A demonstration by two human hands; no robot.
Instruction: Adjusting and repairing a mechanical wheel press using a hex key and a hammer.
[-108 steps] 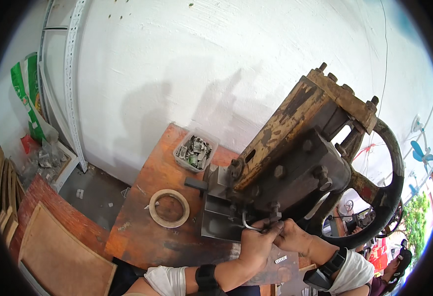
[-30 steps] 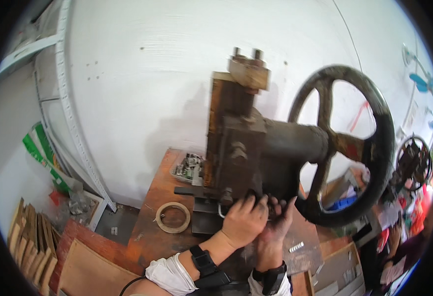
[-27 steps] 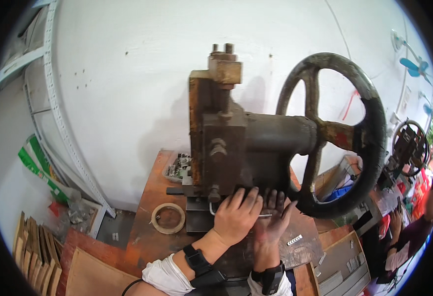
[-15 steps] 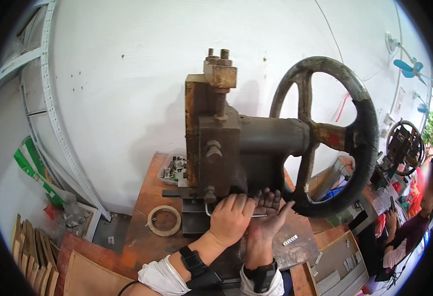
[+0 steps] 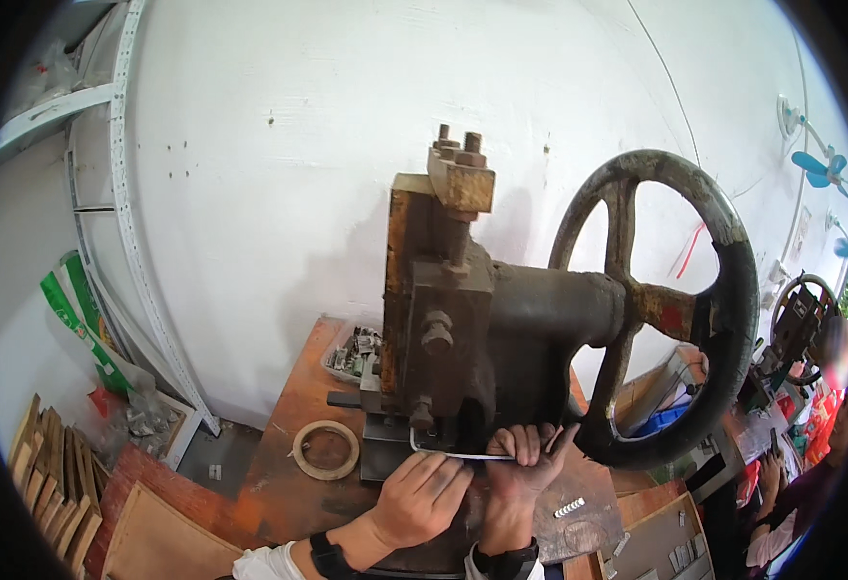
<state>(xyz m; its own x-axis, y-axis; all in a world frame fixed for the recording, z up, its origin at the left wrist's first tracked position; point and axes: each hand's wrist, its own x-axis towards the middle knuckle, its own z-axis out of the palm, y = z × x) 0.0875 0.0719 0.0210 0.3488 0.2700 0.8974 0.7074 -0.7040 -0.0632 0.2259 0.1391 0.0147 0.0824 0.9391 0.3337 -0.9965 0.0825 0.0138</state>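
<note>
Item, lower centre: your left hand (image 5: 422, 495) and right hand (image 5: 518, 466) had both closed on the thin bent metal rod (image 5: 453, 453), steadier than a second before, its hooked end now under the press (image 5: 443, 329). Behind, right: flywheel (image 5: 694, 319); lower left: tape ring (image 5: 325, 449).

The single head camera is looking forward and slightly down, close to the rusty iron flywheel press (image 5: 462, 329) on the orange-brown wooden table (image 5: 293, 387).
</note>
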